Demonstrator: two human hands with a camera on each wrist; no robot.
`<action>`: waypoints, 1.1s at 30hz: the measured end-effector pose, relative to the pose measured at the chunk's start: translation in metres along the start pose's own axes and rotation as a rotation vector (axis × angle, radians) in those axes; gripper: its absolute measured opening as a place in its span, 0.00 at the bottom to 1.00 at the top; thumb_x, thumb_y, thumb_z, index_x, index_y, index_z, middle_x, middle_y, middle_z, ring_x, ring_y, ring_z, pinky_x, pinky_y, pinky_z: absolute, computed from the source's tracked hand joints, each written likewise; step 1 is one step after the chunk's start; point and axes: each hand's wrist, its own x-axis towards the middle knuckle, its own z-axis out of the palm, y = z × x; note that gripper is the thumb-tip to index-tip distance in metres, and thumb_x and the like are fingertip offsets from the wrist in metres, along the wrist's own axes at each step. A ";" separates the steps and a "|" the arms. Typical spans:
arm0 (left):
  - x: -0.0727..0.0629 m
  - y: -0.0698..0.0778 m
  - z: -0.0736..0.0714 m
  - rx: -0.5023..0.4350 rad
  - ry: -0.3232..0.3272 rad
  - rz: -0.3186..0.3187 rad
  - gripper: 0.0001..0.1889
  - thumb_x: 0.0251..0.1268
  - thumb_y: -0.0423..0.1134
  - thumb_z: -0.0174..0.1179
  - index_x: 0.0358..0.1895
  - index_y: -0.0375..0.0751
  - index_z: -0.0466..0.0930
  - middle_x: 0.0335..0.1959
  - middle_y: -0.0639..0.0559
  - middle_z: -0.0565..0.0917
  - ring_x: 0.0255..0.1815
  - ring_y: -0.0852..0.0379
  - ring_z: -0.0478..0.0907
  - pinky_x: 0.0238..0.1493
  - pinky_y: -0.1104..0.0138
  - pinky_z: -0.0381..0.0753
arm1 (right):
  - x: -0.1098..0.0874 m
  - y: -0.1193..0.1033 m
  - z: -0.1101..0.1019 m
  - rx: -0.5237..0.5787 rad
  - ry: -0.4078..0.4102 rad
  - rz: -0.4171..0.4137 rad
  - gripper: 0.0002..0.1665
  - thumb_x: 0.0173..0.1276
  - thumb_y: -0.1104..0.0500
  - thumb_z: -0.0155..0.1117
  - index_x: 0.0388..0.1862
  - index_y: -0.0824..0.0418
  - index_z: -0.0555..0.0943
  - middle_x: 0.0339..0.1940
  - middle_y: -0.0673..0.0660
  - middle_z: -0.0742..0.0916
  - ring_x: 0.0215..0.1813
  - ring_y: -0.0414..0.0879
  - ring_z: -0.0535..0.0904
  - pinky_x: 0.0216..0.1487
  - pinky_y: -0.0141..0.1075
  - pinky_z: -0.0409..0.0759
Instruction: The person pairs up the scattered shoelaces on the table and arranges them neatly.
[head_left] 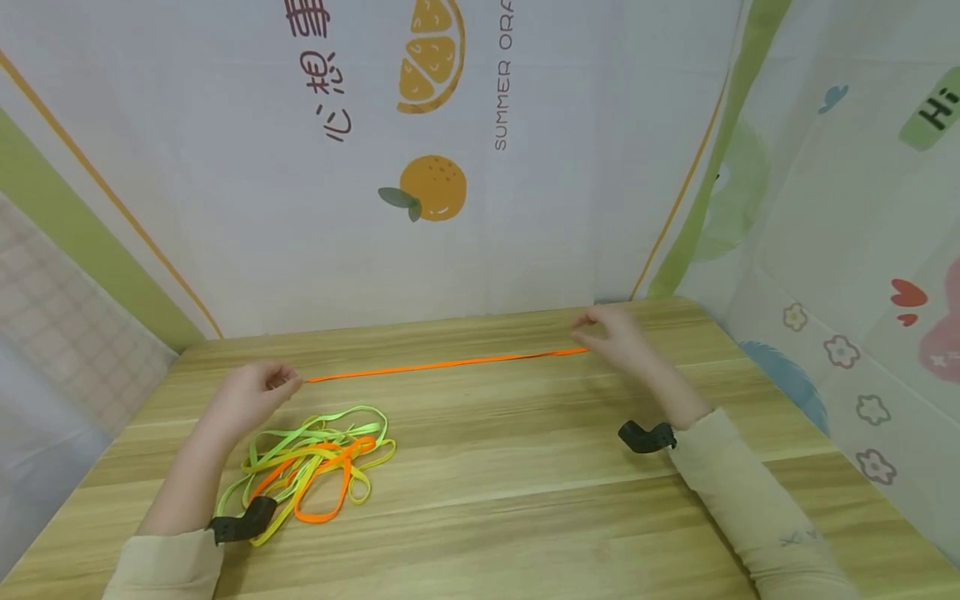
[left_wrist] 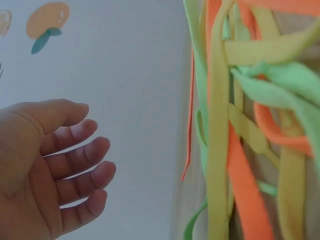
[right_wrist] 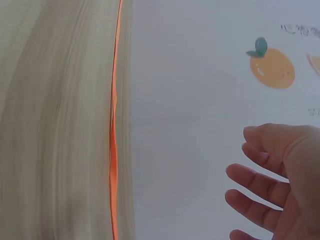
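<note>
A narrow orange flat lace (head_left: 450, 363) lies stretched nearly straight across the back of the wooden table. At its left end is my left hand (head_left: 251, 398); in the left wrist view that hand's fingers (left_wrist: 82, 157) are loosely bent, apart, and hold nothing. Over the lace's right end hovers my right hand (head_left: 611, 333), whose fingers (right_wrist: 255, 182) are likewise relaxed with nothing between them. In the right wrist view the lace (right_wrist: 113, 150) runs along the table, apart from the hand. Beside my left forearm lies a tangled heap of green, yellow and orange laces (left_wrist: 218, 125).
The wood-grain table (head_left: 525, 517) ends at a white printed cloth (head_left: 540, 225) hanging behind it. Another patterned cloth (head_left: 795, 250) hangs along the right side. Black wrist-worn pieces stick out from both sleeves, the left one (head_left: 247, 521) over the heap's near edge.
</note>
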 end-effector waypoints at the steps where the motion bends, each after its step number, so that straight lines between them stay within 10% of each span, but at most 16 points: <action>1: -0.001 0.002 0.000 0.005 -0.003 0.006 0.17 0.72 0.47 0.53 0.43 0.33 0.79 0.36 0.45 0.81 0.39 0.46 0.75 0.40 0.52 0.73 | -0.001 -0.004 0.001 0.003 0.000 -0.011 0.12 0.68 0.59 0.64 0.46 0.66 0.81 0.47 0.61 0.83 0.55 0.58 0.74 0.56 0.54 0.69; 11: -0.020 0.013 0.004 -0.015 -0.041 0.064 0.10 0.71 0.41 0.56 0.38 0.36 0.79 0.26 0.51 0.77 0.26 0.55 0.69 0.27 0.64 0.70 | -0.003 -0.030 0.021 -0.019 0.046 -0.265 0.09 0.61 0.64 0.70 0.40 0.64 0.82 0.42 0.57 0.85 0.48 0.55 0.78 0.50 0.50 0.74; 33: -0.047 0.028 0.017 0.098 -0.143 0.061 0.04 0.66 0.39 0.60 0.35 0.44 0.80 0.20 0.58 0.71 0.20 0.60 0.66 0.23 0.65 0.66 | -0.010 -0.101 0.062 -0.067 -0.148 -0.481 0.10 0.65 0.58 0.67 0.43 0.59 0.82 0.42 0.48 0.84 0.50 0.47 0.77 0.54 0.46 0.71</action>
